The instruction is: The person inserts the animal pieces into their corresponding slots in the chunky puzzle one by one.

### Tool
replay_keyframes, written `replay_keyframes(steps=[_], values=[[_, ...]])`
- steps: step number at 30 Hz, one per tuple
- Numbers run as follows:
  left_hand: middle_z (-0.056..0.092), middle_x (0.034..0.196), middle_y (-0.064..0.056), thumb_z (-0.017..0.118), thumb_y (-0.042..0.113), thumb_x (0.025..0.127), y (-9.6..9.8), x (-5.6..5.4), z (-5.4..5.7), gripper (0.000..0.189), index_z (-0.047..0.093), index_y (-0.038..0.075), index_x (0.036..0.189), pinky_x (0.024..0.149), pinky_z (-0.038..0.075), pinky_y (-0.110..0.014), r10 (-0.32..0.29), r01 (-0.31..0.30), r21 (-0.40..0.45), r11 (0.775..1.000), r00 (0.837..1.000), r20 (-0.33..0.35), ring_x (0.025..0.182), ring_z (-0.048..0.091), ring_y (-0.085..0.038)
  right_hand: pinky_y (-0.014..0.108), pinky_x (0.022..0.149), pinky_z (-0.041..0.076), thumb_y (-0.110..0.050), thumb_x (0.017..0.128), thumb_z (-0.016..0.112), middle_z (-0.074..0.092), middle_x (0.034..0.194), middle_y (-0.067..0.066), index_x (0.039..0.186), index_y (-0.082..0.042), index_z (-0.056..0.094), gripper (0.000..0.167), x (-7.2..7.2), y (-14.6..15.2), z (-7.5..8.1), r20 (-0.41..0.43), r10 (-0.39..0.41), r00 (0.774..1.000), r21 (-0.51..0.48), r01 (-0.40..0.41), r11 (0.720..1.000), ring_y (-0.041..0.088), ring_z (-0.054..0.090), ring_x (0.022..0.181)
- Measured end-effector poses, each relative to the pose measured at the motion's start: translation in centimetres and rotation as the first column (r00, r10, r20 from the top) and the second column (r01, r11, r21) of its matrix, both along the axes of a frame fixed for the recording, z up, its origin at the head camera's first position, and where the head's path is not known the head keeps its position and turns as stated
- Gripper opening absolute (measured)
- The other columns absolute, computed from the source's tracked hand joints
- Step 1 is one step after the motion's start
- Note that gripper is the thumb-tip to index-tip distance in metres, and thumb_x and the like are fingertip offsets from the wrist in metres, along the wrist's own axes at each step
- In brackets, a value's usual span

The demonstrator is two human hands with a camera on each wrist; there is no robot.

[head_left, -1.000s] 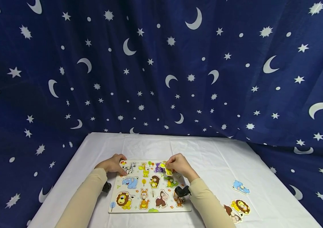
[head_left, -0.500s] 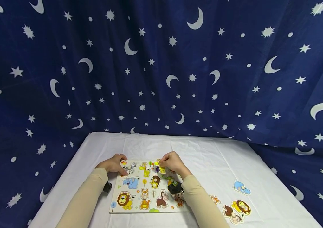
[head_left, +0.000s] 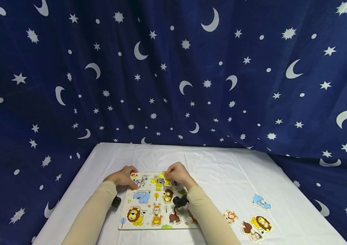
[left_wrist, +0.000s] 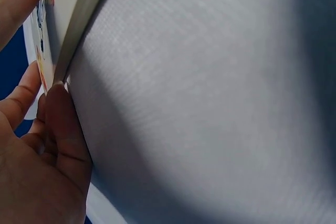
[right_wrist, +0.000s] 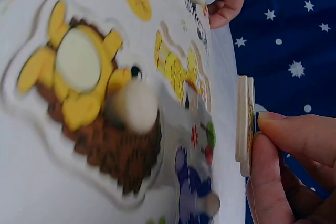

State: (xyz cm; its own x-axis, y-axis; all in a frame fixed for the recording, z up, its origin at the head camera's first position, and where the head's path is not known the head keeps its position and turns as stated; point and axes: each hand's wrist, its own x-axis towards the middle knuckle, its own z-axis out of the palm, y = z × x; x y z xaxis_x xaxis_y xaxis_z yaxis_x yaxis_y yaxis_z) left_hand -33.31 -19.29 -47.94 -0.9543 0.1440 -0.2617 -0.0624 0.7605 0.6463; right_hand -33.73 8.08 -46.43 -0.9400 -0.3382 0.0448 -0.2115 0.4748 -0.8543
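My right hand [head_left: 179, 174] pinches a yellow giraffe puzzle piece [head_left: 167, 181] over the back of the puzzle board [head_left: 130, 202]. In the right wrist view that piece [right_wrist: 243, 129] stands edge-on, raised off the board, thumb and finger at its picture side. Just left of it is the board's giraffe-shaped recess [head_left: 158, 184]. My left hand [head_left: 122, 177] grips the board's back left corner, thumb over the top near the zebra [head_left: 141, 181] and fingers at the edge. A knobbed hedgehog piece [right_wrist: 79, 98] and a knobbed purple hippo piece [right_wrist: 191, 192] lie in the board.
To the right on the white tablecloth [head_left: 222, 170] lie loose pieces: a blue hippo-like one [head_left: 261, 201], a lion [head_left: 261, 223], a brown monkey [head_left: 251, 231] and an orange animal [head_left: 230, 216]. A dark blue curtain [head_left: 173, 68] with moons and stars hangs behind the table.
My right hand has carried the giraffe piece leftward across the board's back, from over the purple hippo to beside the giraffe recess. The left hand keeps its place at the corner.
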Motion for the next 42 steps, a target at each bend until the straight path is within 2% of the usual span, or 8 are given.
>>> replay_keyframes(steps=[9, 17, 23, 31, 42], values=[[0.051, 0.120, -0.013, 0.094, 0.020, 0.063, 0.4, -0.1, 0.0, 0.070, 0.057, 0.009, 0.121, 0.104, 0.037, -0.049, -0.003, 0.003, 0.009, 1.000, 1.000, 0.001, 0.105, 0.051, -0.028, 0.024, 0.054, 0.041, 0.001, 0.083, 0.074, 0.074, 0.077, 0.009, 0.077, -0.001, 0.076, 0.006, -0.1, -1.5, -0.5, -0.005, -0.014, 1.000, 0.068, 0.015, 0.998, 0.009, 0.053, 0.059], [0.051, 0.119, -0.011, 0.094, 0.021, 0.063, 0.5, -0.1, 0.4, 0.071, 0.057, 0.010, 0.123, 0.103, 0.038, -0.048, 0.007, -0.007, -0.017, 1.000, 1.000, 0.008, 0.104, 0.051, -0.027, 0.026, 0.055, 0.044, 0.001, 0.084, 0.075, 0.075, 0.081, 0.010, 0.077, -0.001, 0.075, 0.007, -0.1, -2.3, -0.7, -0.011, -0.002, 1.000, 0.057, 0.003, 0.998, 0.012, 0.057, 0.062], [0.052, 0.118, -0.010, 0.094, 0.021, 0.063, 0.7, -0.4, 0.5, 0.071, 0.058, 0.011, 0.123, 0.101, 0.039, -0.047, 0.000, 0.000, -0.020, 1.000, 1.000, 0.001, 0.102, 0.051, -0.025, 0.023, 0.052, 0.040, 0.004, 0.080, 0.075, 0.074, 0.075, 0.008, 0.073, 0.000, 0.074, 0.009, -0.2, -2.8, -0.9, -0.032, -0.020, 0.999, 0.081, 0.023, 0.996, 0.010, 0.054, 0.058], [0.051, 0.115, -0.010, 0.093, 0.019, 0.063, 0.6, -0.5, 0.4, 0.066, 0.059, 0.012, 0.119, 0.099, 0.039, -0.045, -0.008, 0.008, -0.018, 1.000, 1.000, -0.016, 0.101, 0.051, -0.025, 0.022, 0.054, 0.041, 0.006, 0.077, 0.076, 0.073, 0.072, 0.007, 0.070, 0.000, 0.074, 0.009, -0.3, -3.2, -1.3, -0.052, -0.030, 0.998, 0.100, 0.035, 0.994, 0.009, 0.054, 0.060], [0.053, 0.114, -0.008, 0.094, 0.023, 0.063, 0.0, -0.1, -0.3, 0.067, 0.059, 0.014, 0.119, 0.099, 0.039, -0.046, 0.014, -0.014, -0.035, 0.999, 1.000, 0.006, 0.101, 0.052, -0.025, 0.023, 0.055, 0.043, 0.007, 0.076, 0.077, 0.073, 0.073, 0.008, 0.070, 0.000, 0.074, 0.009, 0.2, -4.2, -1.9, -0.050, -0.015, 0.999, 0.126, 0.021, 0.992, 0.010, 0.054, 0.060]])
